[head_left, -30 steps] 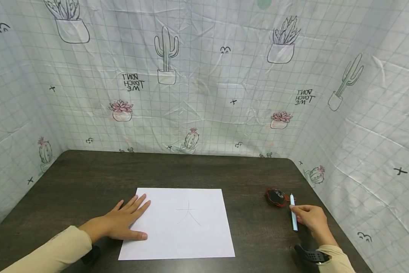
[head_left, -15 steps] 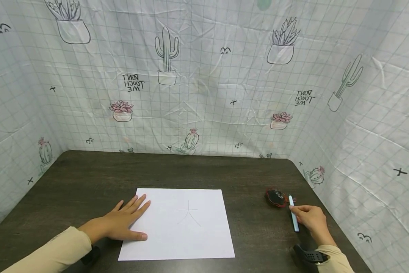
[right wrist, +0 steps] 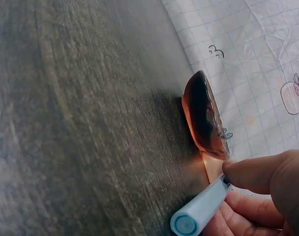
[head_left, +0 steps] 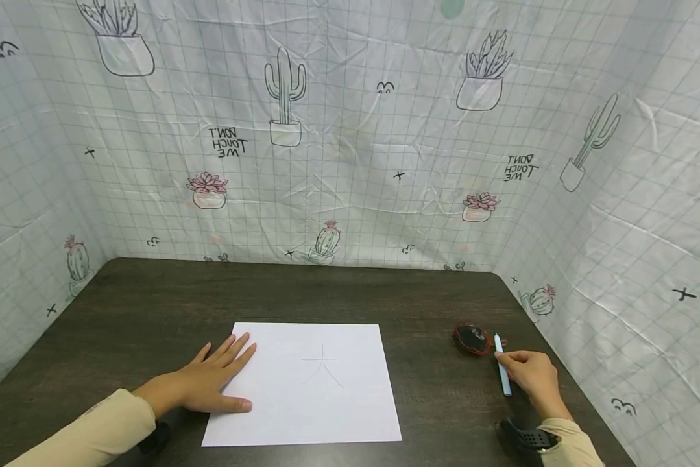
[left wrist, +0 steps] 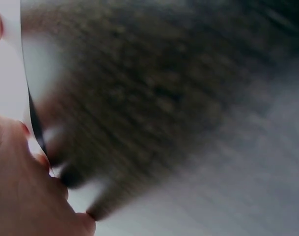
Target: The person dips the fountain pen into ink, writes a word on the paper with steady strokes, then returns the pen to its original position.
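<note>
My left hand (head_left: 215, 379) lies spread with straight fingers over the left edge of a white sheet of paper (head_left: 326, 415). Thin strokes on the sheet form a character like 大 (head_left: 323, 364). At the right, my right hand (head_left: 533, 376) pinches a light blue pen (head_left: 503, 373) between thumb and fingers, its narrow tip pointing away from me. In the right wrist view the pen's blunt end (right wrist: 184, 223) faces the camera. Just beyond the pen sits a red-rimmed dark oval thing (head_left: 472, 338) with a narrow reddish part reaching behind the pen.
The dark wooden table (head_left: 338, 292) extends around the paper. A white grid-patterned cloth (head_left: 355, 162) with cactus drawings hangs at the back and both sides. A black band (head_left: 531, 436) is on the right wrist.
The pen in my right hand has tilted slightly, its tip shifting a little left. My left hand and the paper have stayed in place.
</note>
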Motion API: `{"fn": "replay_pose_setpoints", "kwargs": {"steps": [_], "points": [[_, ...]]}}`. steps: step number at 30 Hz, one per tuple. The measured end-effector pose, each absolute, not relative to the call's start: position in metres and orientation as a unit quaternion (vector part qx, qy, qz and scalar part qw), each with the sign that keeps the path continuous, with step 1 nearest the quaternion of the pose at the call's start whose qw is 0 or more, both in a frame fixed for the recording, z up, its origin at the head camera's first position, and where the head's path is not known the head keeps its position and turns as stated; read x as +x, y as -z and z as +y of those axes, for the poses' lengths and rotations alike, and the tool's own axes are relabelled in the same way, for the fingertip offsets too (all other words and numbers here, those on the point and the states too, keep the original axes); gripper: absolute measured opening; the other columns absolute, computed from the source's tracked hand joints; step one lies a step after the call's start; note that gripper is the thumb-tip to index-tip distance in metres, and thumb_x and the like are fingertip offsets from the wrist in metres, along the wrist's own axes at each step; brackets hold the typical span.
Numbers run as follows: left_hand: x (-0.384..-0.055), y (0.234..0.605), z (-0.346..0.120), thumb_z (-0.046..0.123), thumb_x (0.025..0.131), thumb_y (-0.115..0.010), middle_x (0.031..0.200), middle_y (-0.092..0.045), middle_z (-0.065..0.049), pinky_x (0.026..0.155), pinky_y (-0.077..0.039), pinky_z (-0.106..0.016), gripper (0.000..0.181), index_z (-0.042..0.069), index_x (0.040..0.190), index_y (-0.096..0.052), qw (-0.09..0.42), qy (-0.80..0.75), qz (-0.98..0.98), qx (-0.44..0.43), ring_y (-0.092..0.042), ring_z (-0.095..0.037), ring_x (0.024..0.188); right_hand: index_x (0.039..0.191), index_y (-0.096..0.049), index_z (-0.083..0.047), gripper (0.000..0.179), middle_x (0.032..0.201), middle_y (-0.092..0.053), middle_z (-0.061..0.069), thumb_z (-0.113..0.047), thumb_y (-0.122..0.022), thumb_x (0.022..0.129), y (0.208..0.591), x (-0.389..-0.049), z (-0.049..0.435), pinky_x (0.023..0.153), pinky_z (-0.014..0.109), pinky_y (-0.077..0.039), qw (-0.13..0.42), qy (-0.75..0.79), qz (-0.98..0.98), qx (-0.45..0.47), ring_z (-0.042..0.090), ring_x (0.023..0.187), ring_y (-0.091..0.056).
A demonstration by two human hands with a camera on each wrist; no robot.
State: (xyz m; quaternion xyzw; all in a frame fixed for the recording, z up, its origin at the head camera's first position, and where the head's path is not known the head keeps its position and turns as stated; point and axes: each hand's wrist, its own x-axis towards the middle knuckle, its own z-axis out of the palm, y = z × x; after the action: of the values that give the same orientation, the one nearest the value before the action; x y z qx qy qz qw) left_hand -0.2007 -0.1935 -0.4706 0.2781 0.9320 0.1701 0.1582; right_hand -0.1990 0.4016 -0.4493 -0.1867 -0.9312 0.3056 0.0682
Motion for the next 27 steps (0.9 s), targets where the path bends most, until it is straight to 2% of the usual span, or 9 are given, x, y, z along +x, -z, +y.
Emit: {"fn": "replay_pose_setpoints", "kwargs": {"steps": [5, 14, 23, 27], "points": [[-0.2015, 0.4732, -0.1939, 0.079, 0.077, -0.05, 0.162, 0.004, -0.008, 0.108, 0.002, -0.068, 0.106, 0.019, 0.155, -0.011, 0.152, -0.156, 0.937, 0.274, 0.003, -0.033, 0.147, 0.105, -0.07, 0.007, 0.048, 0.069, -0.069, 0.001, -0.038, -0.066, 0.089, 0.4498, -0.1989, 0.401, 0.056, 0.028, -0.041, 0.069, -0.306, -0.93, -0.191, 0.009, 0.062, -0.058], [-0.1976, 0.464, -0.1933, 0.069, 0.082, -0.057, 0.161, 0.001, -0.016, 0.103, 0.004, -0.073, 0.102, 0.012, 0.155, -0.014, 0.155, -0.2, 0.922, 0.292, 0.0, -0.042, 0.145, 0.108, -0.069, 0.008, 0.05, 0.076, -0.072, 0.007, -0.039, -0.063, 0.091, 0.4506, -0.1996, 0.4029, 0.055, 0.029, -0.042, 0.07, -0.292, -0.936, -0.183, 0.012, 0.065, -0.061], [-0.1991, 0.4705, -0.1945, 0.073, 0.08, -0.054, 0.161, 0.003, -0.013, 0.105, 0.004, -0.071, 0.104, 0.016, 0.156, -0.011, 0.147, -0.182, 0.928, 0.291, 0.001, -0.039, 0.146, 0.109, -0.069, 0.007, 0.049, 0.077, -0.072, 0.008, -0.038, -0.063, 0.091, 0.4492, -0.1992, 0.4032, 0.056, 0.03, -0.045, 0.075, -0.29, -0.938, -0.176, 0.014, 0.066, -0.061], [-0.1983, 0.4685, -0.1946, 0.071, 0.081, -0.056, 0.161, 0.002, -0.015, 0.103, 0.005, -0.073, 0.103, 0.015, 0.155, -0.012, 0.148, -0.194, 0.924, 0.293, 0.0, -0.041, 0.146, 0.11, -0.068, 0.008, 0.05, 0.077, -0.072, 0.009, -0.038, -0.063, 0.091, 0.4492, -0.1984, 0.4031, 0.056, 0.031, -0.045, 0.079, -0.288, -0.938, -0.176, 0.015, 0.067, -0.061]]}}
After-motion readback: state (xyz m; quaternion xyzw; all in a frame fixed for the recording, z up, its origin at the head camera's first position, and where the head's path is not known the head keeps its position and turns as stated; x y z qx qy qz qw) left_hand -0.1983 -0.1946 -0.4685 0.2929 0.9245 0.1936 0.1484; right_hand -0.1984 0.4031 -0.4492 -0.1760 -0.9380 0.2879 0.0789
